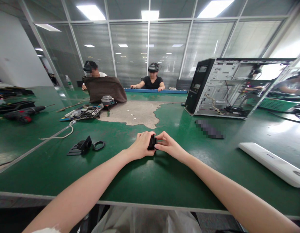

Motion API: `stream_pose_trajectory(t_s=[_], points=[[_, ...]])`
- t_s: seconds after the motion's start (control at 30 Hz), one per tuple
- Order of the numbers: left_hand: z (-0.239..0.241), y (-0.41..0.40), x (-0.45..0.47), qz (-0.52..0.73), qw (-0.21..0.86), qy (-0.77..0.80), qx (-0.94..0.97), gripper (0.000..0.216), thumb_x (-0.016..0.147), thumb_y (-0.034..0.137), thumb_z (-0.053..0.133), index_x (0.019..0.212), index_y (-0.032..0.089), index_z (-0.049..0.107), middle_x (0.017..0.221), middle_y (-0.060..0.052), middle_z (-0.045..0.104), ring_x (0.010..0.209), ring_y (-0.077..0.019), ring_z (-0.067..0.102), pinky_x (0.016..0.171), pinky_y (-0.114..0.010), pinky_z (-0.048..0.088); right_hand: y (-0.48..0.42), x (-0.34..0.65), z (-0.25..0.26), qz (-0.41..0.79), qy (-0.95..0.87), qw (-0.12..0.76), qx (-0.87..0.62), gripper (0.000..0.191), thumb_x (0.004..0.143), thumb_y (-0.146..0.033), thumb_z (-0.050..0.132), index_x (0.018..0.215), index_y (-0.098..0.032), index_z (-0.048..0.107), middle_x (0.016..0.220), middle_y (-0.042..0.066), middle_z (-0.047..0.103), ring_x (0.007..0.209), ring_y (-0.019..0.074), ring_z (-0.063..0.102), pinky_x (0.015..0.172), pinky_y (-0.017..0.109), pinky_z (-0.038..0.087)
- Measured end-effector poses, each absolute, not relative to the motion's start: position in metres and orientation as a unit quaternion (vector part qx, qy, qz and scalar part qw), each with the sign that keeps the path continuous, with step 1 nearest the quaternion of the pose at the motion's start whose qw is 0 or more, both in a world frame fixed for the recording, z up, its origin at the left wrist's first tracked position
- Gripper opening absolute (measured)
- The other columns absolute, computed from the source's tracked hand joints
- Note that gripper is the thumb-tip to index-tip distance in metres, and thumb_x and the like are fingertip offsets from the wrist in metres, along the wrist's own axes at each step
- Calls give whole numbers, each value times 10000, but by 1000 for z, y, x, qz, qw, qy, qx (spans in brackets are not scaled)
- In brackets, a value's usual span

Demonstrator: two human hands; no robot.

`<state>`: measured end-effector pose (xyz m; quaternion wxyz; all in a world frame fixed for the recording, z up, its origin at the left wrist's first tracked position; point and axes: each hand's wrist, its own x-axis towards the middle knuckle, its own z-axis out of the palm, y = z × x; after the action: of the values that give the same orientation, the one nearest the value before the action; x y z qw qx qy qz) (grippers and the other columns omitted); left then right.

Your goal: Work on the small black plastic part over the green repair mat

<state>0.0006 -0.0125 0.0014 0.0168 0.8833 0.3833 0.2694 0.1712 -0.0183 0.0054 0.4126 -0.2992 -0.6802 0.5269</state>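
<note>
Just above the green table, a small black plastic part (151, 142) sits between my two hands; its exact kind I cannot make out. My left hand (142, 144) wraps round it from the left, fingers curled over its far side. From the right, the thumb and fingertips of my right hand (168, 144) pinch the part's right end. Left of my hands lie a black bracket (82, 145) with a slotted flat base and a black ring (98, 146) beside it.
An open computer case (222, 87) stands at right. Nearer are a blurred dark object (209, 129) and a long white device (273, 163). A circuit board (83, 112), a white cable (71, 128) and a power drill (25, 113) lie left. Two people sit across the table (130, 184); another is far right.
</note>
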Motion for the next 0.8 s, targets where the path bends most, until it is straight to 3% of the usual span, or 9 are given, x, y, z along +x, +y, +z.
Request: stream_pose_trajectory(t_s=[0.17, 0.33, 0.5, 0.7, 0.8], points=[[2, -12, 0, 269, 17, 382, 884, 540, 622, 281, 579, 1087, 186, 321, 972, -54, 473, 904, -215, 441, 797, -353, 307, -18, 168, 4, 517, -663, 427, -335, 250, 681, -322, 600, 834, -203, 443, 854, -4, 524, 747, 119, 555, 735, 323, 452], [4, -14, 0, 272, 23, 382, 883, 533, 624, 286, 577, 1085, 193, 326, 984, -55, 472, 913, -218, 438, 802, -360, 304, -14, 169, 2, 499, -668, 411, -369, 314, 674, -327, 604, 918, -198, 453, 908, 27, 521, 839, 143, 542, 783, 350, 441], [4, -14, 0, 271, 31, 384, 882, 541, 623, 276, 576, 1095, 195, 323, 987, -58, 467, 926, -225, 440, 805, -370, 303, -17, 172, 5, 510, -697, 404, -300, 333, 640, -288, 648, 899, -208, 456, 953, 18, 519, 878, 139, 537, 816, 338, 434], [2, -13, 0, 276, 30, 386, 880, 557, 623, 282, 580, 1106, 192, 318, 997, -63, 466, 937, -229, 441, 813, -378, 304, -20, 168, 6, 515, -664, 421, -342, 241, 697, -360, 579, 822, -198, 451, 858, -7, 526, 708, 97, 545, 700, 290, 468], [2, -13, 1, 278, 29, 387, 879, 552, 619, 276, 582, 1100, 190, 324, 992, -63, 465, 935, -227, 442, 812, -377, 305, -18, 167, 4, 511, -659, 423, -356, 273, 686, -352, 592, 865, -205, 449, 870, -4, 520, 715, 101, 547, 716, 305, 466]])
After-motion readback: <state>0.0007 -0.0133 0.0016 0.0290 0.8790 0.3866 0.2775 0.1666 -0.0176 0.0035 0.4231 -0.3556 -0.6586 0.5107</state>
